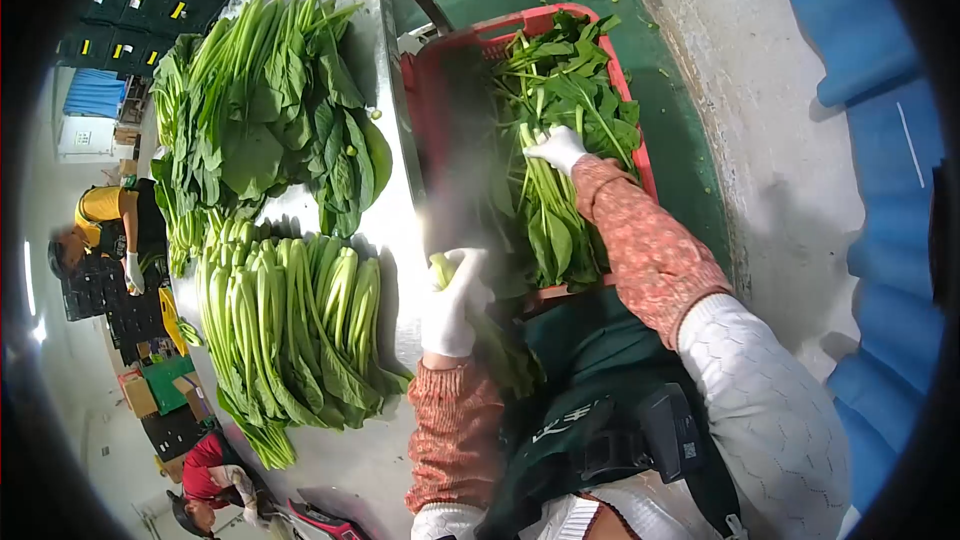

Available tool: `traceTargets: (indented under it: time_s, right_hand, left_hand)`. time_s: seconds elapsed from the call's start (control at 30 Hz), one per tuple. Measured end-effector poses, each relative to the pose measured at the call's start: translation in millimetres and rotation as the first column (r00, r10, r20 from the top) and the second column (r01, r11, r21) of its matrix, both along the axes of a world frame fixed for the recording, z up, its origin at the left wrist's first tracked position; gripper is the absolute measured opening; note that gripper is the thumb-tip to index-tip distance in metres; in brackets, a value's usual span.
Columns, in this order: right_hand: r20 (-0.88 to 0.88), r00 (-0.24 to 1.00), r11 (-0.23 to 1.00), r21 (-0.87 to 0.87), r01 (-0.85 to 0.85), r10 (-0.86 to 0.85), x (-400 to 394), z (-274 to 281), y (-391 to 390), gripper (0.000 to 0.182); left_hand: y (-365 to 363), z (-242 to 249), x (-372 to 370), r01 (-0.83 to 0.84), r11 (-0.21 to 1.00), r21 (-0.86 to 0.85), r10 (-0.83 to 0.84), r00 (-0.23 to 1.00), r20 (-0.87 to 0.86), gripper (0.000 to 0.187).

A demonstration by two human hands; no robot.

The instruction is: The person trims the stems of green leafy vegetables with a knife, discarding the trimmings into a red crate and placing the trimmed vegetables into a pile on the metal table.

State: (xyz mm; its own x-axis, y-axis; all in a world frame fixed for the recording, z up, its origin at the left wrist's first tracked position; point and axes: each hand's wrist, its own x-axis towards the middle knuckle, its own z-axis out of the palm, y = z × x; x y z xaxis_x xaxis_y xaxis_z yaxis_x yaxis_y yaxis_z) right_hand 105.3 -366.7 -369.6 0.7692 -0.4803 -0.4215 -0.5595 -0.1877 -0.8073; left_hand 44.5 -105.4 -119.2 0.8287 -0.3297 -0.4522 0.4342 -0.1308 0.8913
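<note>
My left hand (455, 302), in a white glove, is closed round green leafy vegetable stalks (441, 268) at the metal table's edge. Their leaves hang down toward my dark apron, partly blurred. My right hand (558, 149), also gloved in white, is inside the red crate (645, 155), with its fingers closed on the stem ends of a bunch of leafy greens (550, 230). Loose leaves and stems (575, 65) fill the crate around and beyond it. On the table, beside my left hand, lies a row of pale-stemmed greens (290, 310).
A larger leafy pile (260, 110) covers the far part of the steel table (400, 310). Scraps lie on the green floor (670, 90) along a white wall (770, 140). Two other people, one with a yellow sleeve (105, 205) and one in red (205, 465), are across the table.
</note>
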Motion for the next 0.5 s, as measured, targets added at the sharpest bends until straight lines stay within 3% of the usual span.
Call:
traceTargets:
  time_s: [0.03, 0.1, 0.13, 0.17, 0.2, 0.27, 0.3, 0.33, 0.37, 0.4, 0.47, 0.5]
  right_hand:
    - [0.061, 0.998, 0.979, 0.202, -0.028, 0.016, -10, 29, -2, 0.039]
    - [0.271, 0.963, 0.932, 0.35, -0.091, -0.008, -36, 86, 3, 0.035]
    - [0.336, 0.942, 0.952, 0.296, -0.08, -0.025, -49, 110, 10, 0.034]
    - [0.346, 0.937, 0.922, 0.347, -0.175, 0.048, -67, 163, 14, 0.031]
    - [0.489, 0.871, 0.918, 0.324, -0.227, 0.043, -78, 181, 21, 0.027]
    - [0.46, 0.873, 0.978, 0.038, -0.205, 0.165, -101, 219, 32, 0.03]
    - [0.507, 0.855, 0.981, 0.083, -0.175, 0.11, -111, 229, 40, 0.029]
    - [0.552, 0.832, 0.981, 0.13, -0.148, 0.052, -118, 238, 46, 0.028]
    - [0.47, 0.882, 0.929, 0.311, -0.203, 0.035, -129, 251, 42, 0.026]
    - [0.455, 0.886, 0.881, 0.381, -0.281, 0.086, -139, 256, 39, 0.025]
    - [0.458, 0.883, 0.862, 0.401, -0.31, 0.105, -154, 259, 49, 0.022]
    - [0.543, 0.823, 0.948, 0.141, -0.286, 0.168, -157, 255, 53, 0.02]
  left_hand:
    - [-3, -4, 2, -0.002, 1.0, 0.028, 0.002, 1.0, 0.022, 0.023]
    - [-11, -11, 5, -0.007, 0.997, 0.076, 0.002, 0.998, 0.069, 0.018]
    - [-18, -13, 5, 0.023, 0.993, 0.119, -0.042, 0.986, 0.158, 0.02]
    - [-28, -15, 2, 0.047, 0.985, 0.165, -0.087, 0.965, 0.247, 0.022]
    - [-38, -16, -1, 0.063, 0.976, 0.21, -0.132, 0.933, 0.335, 0.024]
    - [-58, -13, -10, 0.071, 0.98, 0.186, -0.174, 0.758, 0.629, 0.031]
    - [-65, -8, -15, 0.01, 0.976, 0.219, -0.18, 0.61, 0.772, 0.035]
    - [-66, 0, -18, 0.015, 0.976, 0.218, -0.184, 0.596, 0.782, 0.035]
    - [-65, 6, -21, 0.02, 0.976, 0.219, -0.189, 0.583, 0.791, 0.035]
    - [-61, 11, -24, 0.022, 0.975, 0.223, -0.195, 0.572, 0.797, 0.036]
    - [-49, 7, -28, 0.048, 0.975, 0.218, -0.197, 0.645, 0.738, 0.035]
    - [-42, 8, -32, 0.048, 0.976, 0.214, -0.187, 0.689, 0.7, 0.036]
